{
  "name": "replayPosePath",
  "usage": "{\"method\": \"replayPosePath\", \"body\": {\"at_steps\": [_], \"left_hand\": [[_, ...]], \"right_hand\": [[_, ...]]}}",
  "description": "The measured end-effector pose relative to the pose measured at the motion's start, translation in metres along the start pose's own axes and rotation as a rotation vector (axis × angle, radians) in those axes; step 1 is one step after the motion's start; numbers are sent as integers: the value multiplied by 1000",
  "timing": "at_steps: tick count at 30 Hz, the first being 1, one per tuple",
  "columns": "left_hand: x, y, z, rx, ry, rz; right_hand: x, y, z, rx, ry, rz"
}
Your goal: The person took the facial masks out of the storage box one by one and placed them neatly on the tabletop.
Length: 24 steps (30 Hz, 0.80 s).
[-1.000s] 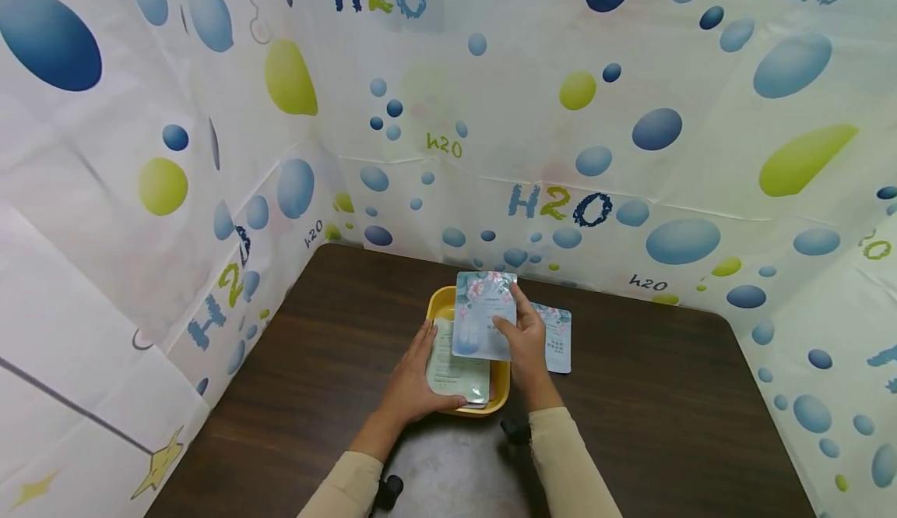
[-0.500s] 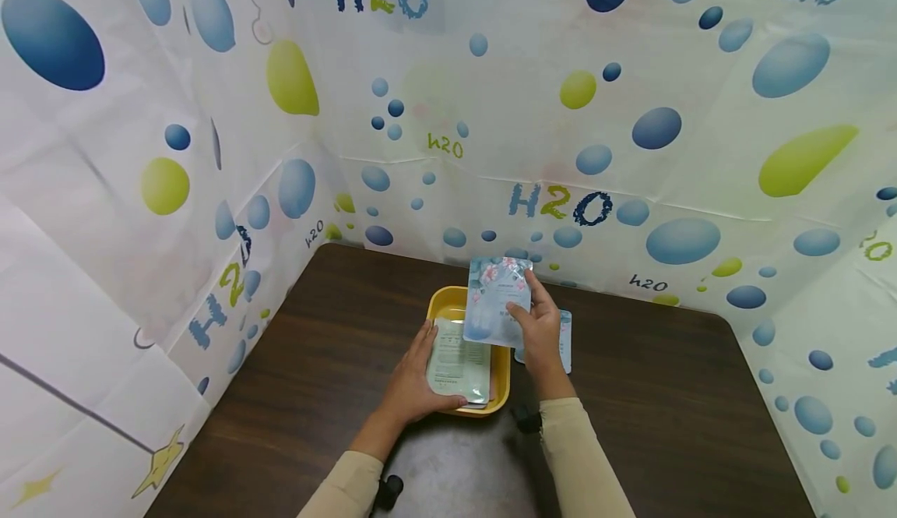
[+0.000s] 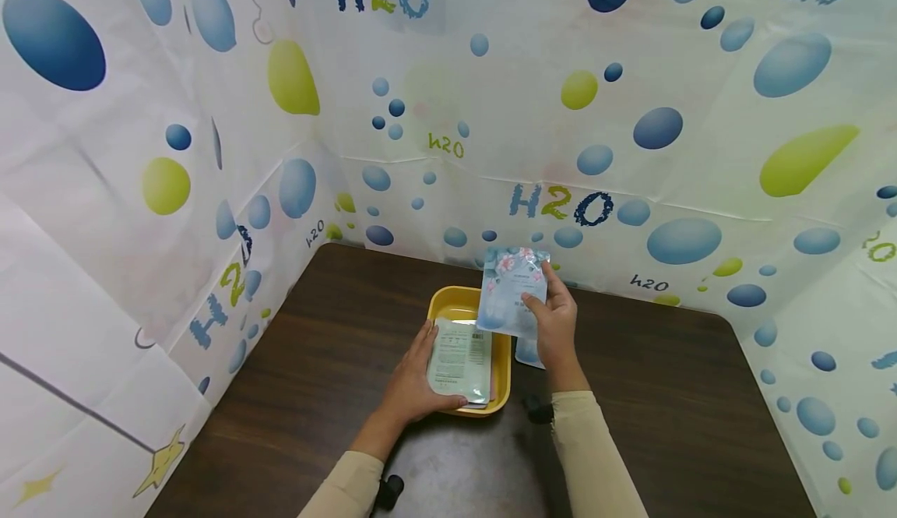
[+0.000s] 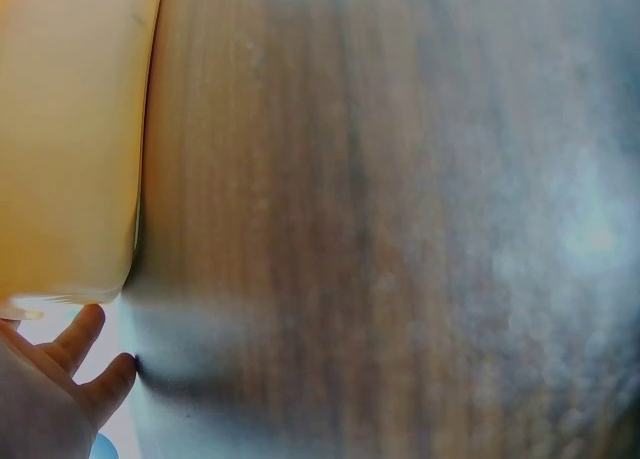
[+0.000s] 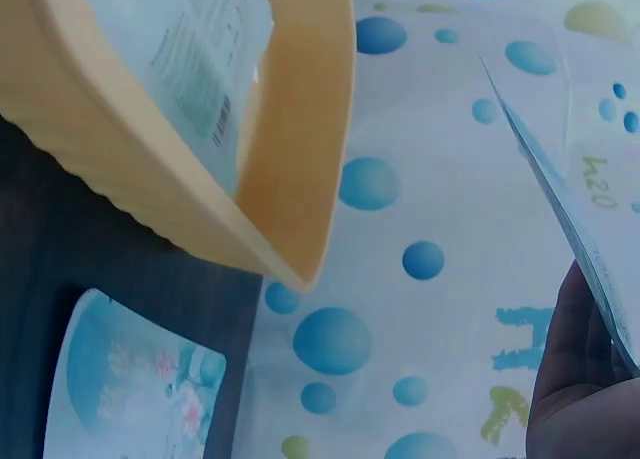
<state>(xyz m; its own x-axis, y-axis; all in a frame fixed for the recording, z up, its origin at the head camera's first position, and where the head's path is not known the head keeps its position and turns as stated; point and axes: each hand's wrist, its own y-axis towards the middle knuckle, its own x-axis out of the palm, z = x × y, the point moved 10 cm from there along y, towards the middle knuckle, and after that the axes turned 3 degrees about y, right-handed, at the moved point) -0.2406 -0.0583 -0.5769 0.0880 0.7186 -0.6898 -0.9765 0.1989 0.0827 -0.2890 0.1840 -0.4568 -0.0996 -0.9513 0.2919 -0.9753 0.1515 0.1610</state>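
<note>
My right hand (image 3: 558, 323) pinches a flat blue sachet (image 3: 511, 292) with pink flowers, thumb on its front, raised over the back right of a yellow plastic basket (image 3: 503, 382). In the right wrist view this sachet shows nearly edge-on. Pale green sachets (image 3: 459, 366) with printed text and a barcode lie in the basket, the top one covering most of those beneath. My left hand (image 3: 409, 385) holds the basket's front left corner, fingers along the left rim and thumb at the front. Another blue floral sachet (image 5: 135, 389) lies on the table right of the basket, partly hidden in the head view.
The dark brown wooden table (image 3: 652, 393) extends to both sides of the basket. Behind it and at its sides hangs a white sheet (image 3: 490, 97) printed with blue and green drops and "H2O" lettering.
My right hand has carried the blue sachet up and rightward, off the green sachets, and now covers more of the blue sachet on the table. The left hand has stayed on the basket.
</note>
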Motion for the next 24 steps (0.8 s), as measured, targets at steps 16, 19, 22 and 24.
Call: {"method": "replayPosePath", "body": {"at_steps": [16, 19, 22, 24], "left_hand": [[-2, -1, 2, -2, -11, 11], [-2, -1, 2, -13, -16, 12], [-1, -1, 1, -23, -21, 10], [0, -1, 1, -21, -18, 11]], "right_hand": [[-41, 16, -23, -52, -8, 86], [-47, 19, -27, -46, -16, 97], [-56, 21, -30, -24, -27, 121], [-62, 21, -31, -10, -36, 140]]}}
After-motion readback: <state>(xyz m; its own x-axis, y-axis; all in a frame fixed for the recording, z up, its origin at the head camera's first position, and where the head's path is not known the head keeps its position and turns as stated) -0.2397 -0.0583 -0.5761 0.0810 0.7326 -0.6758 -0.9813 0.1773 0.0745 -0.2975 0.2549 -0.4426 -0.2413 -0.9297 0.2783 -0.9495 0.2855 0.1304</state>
